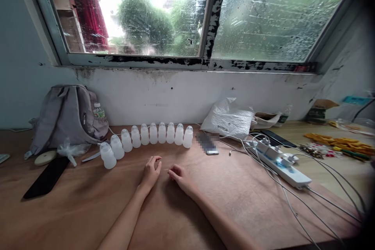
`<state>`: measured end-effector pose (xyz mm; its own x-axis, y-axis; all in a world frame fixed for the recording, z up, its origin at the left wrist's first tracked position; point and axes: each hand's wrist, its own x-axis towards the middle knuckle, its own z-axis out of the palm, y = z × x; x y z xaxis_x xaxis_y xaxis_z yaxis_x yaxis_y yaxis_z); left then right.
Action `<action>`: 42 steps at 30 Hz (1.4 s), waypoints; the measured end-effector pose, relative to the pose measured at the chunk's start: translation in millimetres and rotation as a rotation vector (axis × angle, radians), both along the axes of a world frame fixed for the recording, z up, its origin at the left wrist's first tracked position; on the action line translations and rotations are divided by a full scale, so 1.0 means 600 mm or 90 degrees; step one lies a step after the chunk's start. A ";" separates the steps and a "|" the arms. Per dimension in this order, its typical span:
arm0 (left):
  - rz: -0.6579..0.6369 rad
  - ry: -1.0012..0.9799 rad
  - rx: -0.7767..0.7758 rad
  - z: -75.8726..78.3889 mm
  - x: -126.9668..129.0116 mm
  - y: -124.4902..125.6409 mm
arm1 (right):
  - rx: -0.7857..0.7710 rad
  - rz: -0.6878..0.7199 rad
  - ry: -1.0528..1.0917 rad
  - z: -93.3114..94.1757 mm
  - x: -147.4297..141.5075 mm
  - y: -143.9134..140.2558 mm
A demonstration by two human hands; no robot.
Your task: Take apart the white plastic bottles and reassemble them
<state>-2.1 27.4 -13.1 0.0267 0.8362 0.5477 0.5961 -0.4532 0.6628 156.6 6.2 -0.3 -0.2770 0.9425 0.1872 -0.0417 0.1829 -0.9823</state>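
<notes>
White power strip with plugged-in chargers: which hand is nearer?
Right. The right hand rests on the wooden table, left of the white power strip with plugged-in chargers; the left hand lies beside it, farther left, nearer the row of translucent plastic bottles.

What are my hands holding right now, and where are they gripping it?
Nothing. The left hand and right hand rest empty on the table.
</notes>
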 end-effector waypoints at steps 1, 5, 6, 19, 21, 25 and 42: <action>0.003 -0.009 -0.004 0.000 -0.002 -0.002 | 0.040 -0.005 -0.044 0.001 -0.004 -0.001; 0.003 -0.037 -0.018 0.003 -0.002 -0.006 | 0.186 -0.041 -0.144 0.014 -0.022 0.019; 0.001 -0.042 -0.021 0.004 -0.001 -0.006 | 0.226 -0.075 -0.169 0.022 -0.025 0.030; 0.029 -0.123 -0.090 -0.001 -0.004 0.006 | 0.361 -0.555 -0.511 0.088 0.093 0.175; 0.028 -0.130 -0.097 -0.002 -0.004 0.007 | 0.319 -0.543 -0.537 0.079 0.101 0.181; 0.022 -0.133 -0.109 -0.001 -0.003 0.004 | 0.324 -0.531 -0.450 0.068 0.105 0.188; -0.226 -0.420 -0.296 0.056 0.044 -0.061 | 0.090 -0.073 0.020 0.146 -0.018 0.070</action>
<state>24.3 -9.3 20.7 0.1253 0.9808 0.1492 -0.0974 -0.1375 0.9857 145.9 48.5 87.0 -0.1603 0.9314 0.3269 -0.0432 0.3242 -0.9450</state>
